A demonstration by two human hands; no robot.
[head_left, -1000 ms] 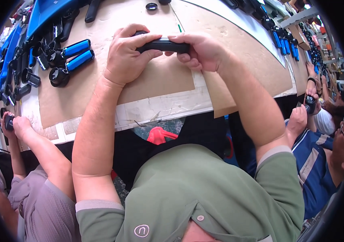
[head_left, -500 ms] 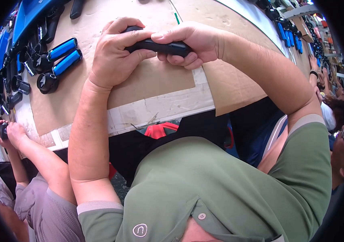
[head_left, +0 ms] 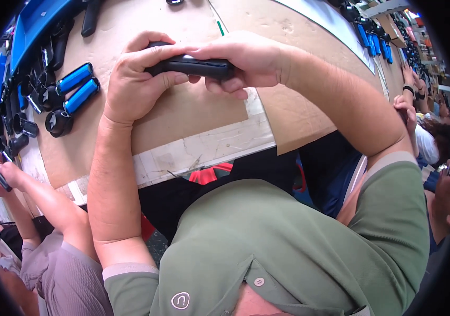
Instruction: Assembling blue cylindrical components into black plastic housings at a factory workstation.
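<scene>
Above the table I hold a long black plastic handle-like housing (head_left: 201, 66) level between both hands. My left hand (head_left: 138, 79) is closed round its left end, thumb below and fingers over the top. Round the right end, my right hand (head_left: 254, 60) is closed, its thumb lying along the top and its fingers curled beneath. A thin seam runs along the housing's side. Both ends are partly covered by my fingers. Left of my left hand, a blue cylinder with black ends (head_left: 75, 77) lies beside a second blue cylinder (head_left: 81, 97).
Brown cardboard (head_left: 193, 116) covers the white-edged table. Black round parts (head_left: 59, 122) and black handles lie at left, near a blue bin (head_left: 35, 21). A co-worker's hand (head_left: 11, 174) holds a black part at far left. More blue cylinders (head_left: 375, 45) lie at far right.
Both hands have shifted slightly left and down with the housing, which has turned a little so its seamed side shows more. My right thumb has moved further along the top.
</scene>
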